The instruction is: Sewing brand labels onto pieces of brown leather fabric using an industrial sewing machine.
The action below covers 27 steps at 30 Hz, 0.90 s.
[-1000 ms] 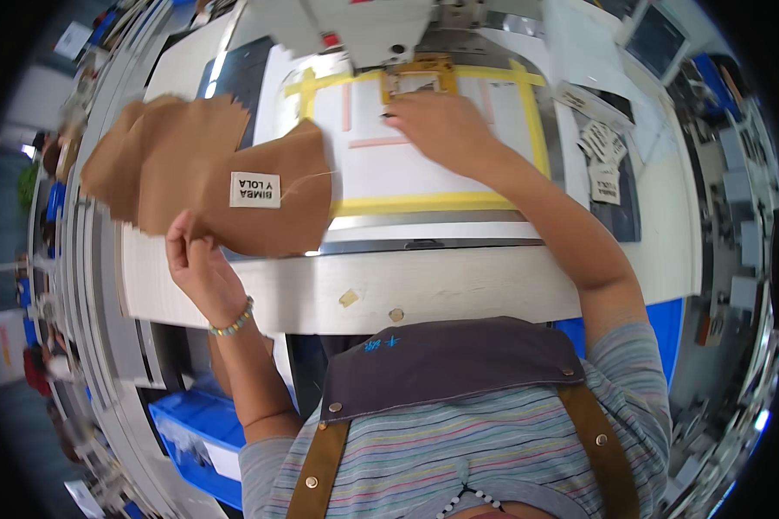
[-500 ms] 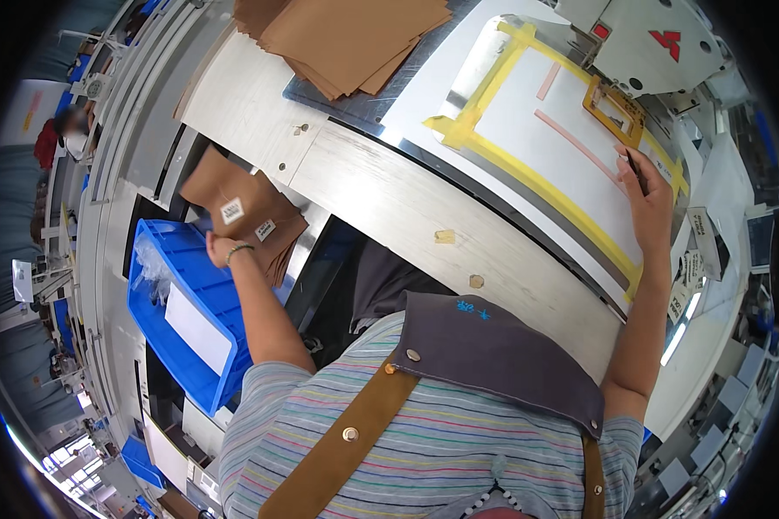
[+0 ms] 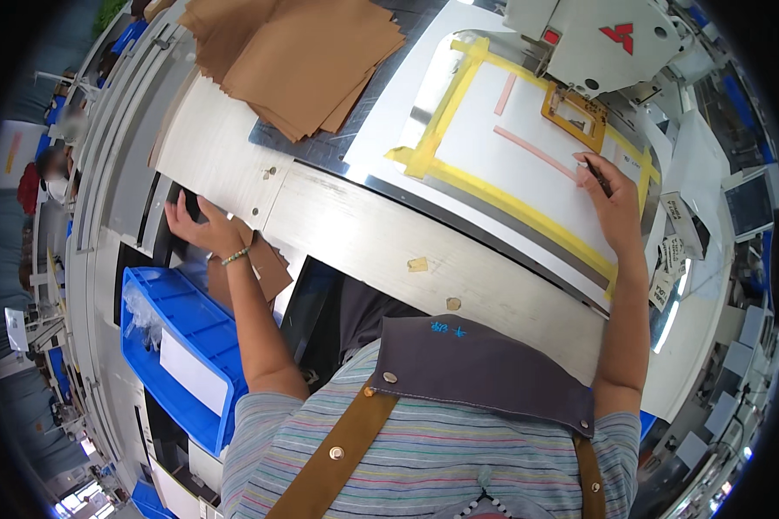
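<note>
My left hand (image 3: 201,228) is raised at the left with its fingers apart, holding nothing. Partly covered by that hand and forearm, a pile of brown sheet pieces (image 3: 273,270) lies beyond a blue bin. My right hand (image 3: 613,208) has its fingers closed around a small, slim dark tool (image 3: 599,176), its kind unclear. It rests over a white panel (image 3: 485,160) bordered with yellow tape (image 3: 515,208). Two pink strips (image 3: 537,150) mark the panel, and an orange-yellow clamp frame (image 3: 576,119) sits on it just beyond my right fingers.
A white sewing machine head (image 3: 593,43) stands over the panel's far right. A fanned stack of brown pieces (image 3: 320,65) lies on a dark metal plate at the far left. The blue bin (image 3: 221,381) holds clear plastic and a white sheet. A pale table edge (image 3: 363,225) runs before me.
My left hand has come off the brown pieces, moved up and left, and spread its fingers. The white labels on those pieces no longer show. My right hand keeps the dark tool over the panel.
</note>
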Each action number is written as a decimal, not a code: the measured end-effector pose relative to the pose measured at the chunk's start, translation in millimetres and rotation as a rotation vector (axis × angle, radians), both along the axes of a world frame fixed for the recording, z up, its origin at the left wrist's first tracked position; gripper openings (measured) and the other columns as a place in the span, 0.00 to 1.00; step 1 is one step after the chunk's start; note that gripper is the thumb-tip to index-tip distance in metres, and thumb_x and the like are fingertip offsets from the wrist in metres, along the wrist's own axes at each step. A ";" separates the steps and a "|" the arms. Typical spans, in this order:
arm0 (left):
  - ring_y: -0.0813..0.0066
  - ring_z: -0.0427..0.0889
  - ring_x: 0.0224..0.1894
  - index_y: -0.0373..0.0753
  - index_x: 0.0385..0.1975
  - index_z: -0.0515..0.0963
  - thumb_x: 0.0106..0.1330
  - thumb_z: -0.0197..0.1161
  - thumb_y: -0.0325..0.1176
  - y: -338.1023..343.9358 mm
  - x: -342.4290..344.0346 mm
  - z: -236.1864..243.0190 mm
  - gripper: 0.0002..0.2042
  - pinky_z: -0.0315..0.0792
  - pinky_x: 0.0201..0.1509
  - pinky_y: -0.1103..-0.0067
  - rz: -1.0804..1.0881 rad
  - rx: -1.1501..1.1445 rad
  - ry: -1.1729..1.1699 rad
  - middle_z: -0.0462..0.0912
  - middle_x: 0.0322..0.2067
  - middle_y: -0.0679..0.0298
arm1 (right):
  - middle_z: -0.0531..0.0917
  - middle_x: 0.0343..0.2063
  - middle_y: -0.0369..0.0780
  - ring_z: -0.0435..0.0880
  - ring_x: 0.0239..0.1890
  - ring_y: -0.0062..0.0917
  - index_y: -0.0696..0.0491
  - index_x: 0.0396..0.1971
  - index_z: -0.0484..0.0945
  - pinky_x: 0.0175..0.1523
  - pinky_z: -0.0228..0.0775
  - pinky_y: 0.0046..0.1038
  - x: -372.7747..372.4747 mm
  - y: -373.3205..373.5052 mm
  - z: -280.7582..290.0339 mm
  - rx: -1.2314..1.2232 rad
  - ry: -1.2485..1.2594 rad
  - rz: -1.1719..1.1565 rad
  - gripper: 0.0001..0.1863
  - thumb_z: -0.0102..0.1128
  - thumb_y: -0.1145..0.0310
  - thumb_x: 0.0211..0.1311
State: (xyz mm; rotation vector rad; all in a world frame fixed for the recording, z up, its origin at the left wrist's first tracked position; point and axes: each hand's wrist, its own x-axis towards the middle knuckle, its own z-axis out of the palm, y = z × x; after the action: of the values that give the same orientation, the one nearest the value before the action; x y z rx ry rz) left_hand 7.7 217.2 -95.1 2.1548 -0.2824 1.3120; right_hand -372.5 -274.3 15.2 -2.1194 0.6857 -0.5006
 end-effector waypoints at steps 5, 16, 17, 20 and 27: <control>0.57 0.84 0.53 0.35 0.49 0.84 0.65 0.69 0.23 -127.9 -20.4 87.0 0.13 0.79 0.56 0.67 -0.796 0.313 0.161 0.85 0.55 0.58 | 0.84 0.32 0.36 0.77 0.34 0.15 0.60 0.53 0.84 0.42 0.69 0.20 -2.5 2.3 -3.4 0.012 0.006 0.020 0.16 0.66 0.66 0.73; 0.60 0.84 0.42 0.36 0.45 0.87 0.63 0.67 0.23 -188.8 -5.6 85.6 0.11 0.79 0.46 0.70 -0.725 0.666 0.120 0.85 0.42 0.60 | 0.88 0.35 0.39 0.78 0.34 0.18 0.62 0.52 0.84 0.43 0.72 0.22 -0.9 4.5 -1.0 0.037 -0.004 0.022 0.16 0.68 0.68 0.71; 0.62 0.84 0.38 0.35 0.46 0.87 0.64 0.67 0.23 -189.6 0.9 89.7 0.11 0.78 0.43 0.71 -0.779 0.544 0.332 0.85 0.38 0.59 | 0.88 0.36 0.40 0.79 0.34 0.19 0.62 0.52 0.84 0.43 0.72 0.23 -0.6 4.4 -2.0 0.034 -0.015 0.033 0.16 0.68 0.68 0.71; 0.73 0.81 0.27 0.32 0.47 0.87 0.69 0.67 0.27 -200.6 16.5 108.2 0.11 0.74 0.35 0.75 -0.939 0.180 0.580 0.86 0.29 0.63 | 0.88 0.37 0.42 0.78 0.33 0.20 0.62 0.52 0.83 0.43 0.72 0.24 -2.0 3.0 -2.0 0.018 0.001 0.046 0.16 0.68 0.67 0.71; 0.82 0.82 0.34 0.27 0.43 0.86 0.70 0.69 0.30 -286.0 -10.2 128.4 0.11 0.77 0.41 0.81 -1.134 -0.031 0.688 0.88 0.33 0.63 | 0.87 0.35 0.42 0.76 0.30 0.22 0.61 0.52 0.83 0.40 0.71 0.25 1.5 8.8 3.2 -0.006 -0.039 0.024 0.17 0.68 0.66 0.71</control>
State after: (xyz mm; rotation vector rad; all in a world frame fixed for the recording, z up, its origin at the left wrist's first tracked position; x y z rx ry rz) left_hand -2.5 -68.7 33.4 1.7501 -0.9706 -0.0592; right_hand -370.9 -265.5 18.4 -2.1157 0.6363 -0.5304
